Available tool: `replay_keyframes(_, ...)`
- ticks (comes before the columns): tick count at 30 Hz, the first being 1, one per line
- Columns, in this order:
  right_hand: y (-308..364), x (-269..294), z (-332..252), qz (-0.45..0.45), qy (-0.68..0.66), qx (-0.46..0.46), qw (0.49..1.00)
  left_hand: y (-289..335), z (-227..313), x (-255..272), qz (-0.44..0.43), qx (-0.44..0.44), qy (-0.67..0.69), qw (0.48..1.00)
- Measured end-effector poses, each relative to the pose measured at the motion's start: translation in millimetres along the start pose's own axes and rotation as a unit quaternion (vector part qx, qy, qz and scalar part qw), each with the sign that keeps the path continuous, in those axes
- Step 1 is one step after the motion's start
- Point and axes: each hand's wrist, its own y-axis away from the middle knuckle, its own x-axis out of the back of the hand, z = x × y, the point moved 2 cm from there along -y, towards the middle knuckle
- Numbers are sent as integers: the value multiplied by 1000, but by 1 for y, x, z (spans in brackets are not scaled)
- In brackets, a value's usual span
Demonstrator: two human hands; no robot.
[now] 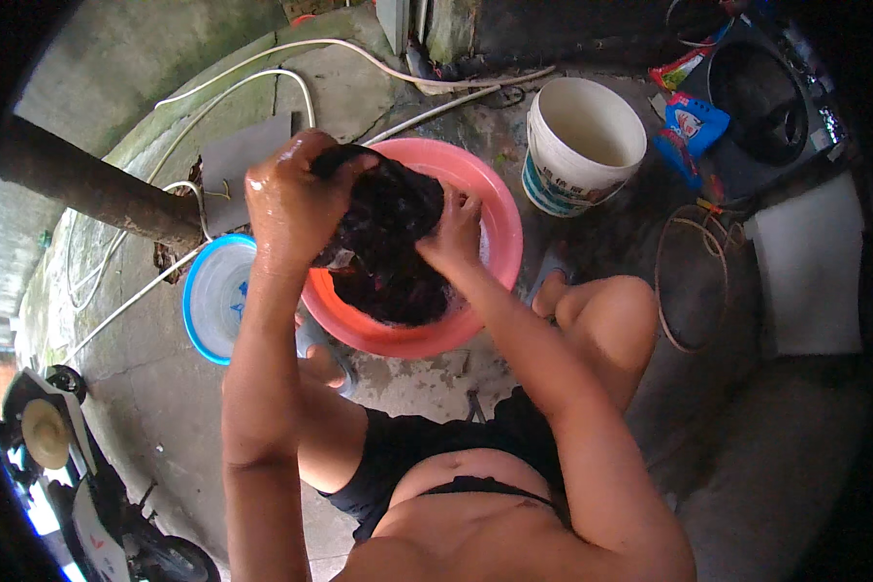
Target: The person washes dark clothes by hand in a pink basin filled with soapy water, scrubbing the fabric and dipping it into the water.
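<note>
Both hands grip a wet, dark piece of cloth (383, 218) above a round pink basin (498, 228). My left hand (301, 189) is raised at the cloth's upper left, its fingers closed on the bunched fabric and its skin shiny with water. My right hand (453, 231) holds the cloth's right side with bent fingers. The lower part of the cloth hangs over the basin and covers much of its inside. Some suds show along the basin's inner right side. What kind of garment the cloth is, I cannot tell.
A white bucket (589, 136) stands at the back right, beside a blue packet (691, 131) and a black tub (759, 102). A blue-rimmed basin (225, 301) is left of the pink one. Hoses (310, 44) cross the ground behind; a post (97, 184) slants in from the left. A motorbike (87, 485) stands lower left.
</note>
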Motion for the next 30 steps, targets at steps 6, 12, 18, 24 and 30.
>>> replay_keyframes(6, -53, 45, 14, -215, -173, 57, 959, -4, -38, 20, -75, 79, -17, 994)
replay_keyframes(12, -76, 89, 2, -174, -198, -8, 965, 10, -75, -1, -141, 140, 0, 980)
replay_keyframes(18, -62, 89, -69, -144, -389, -55, 908, 23, -49, -38, -158, 261, 438, 846)
replay_keyframes(24, -47, 96, -122, -281, -515, -17, 809, 31, -40, -53, -157, 52, 283, 945)
replay_keyframes(30, -65, 128, -59, -74, -345, 170, 920, -5, -42, -17, -2, 242, 510, 825)
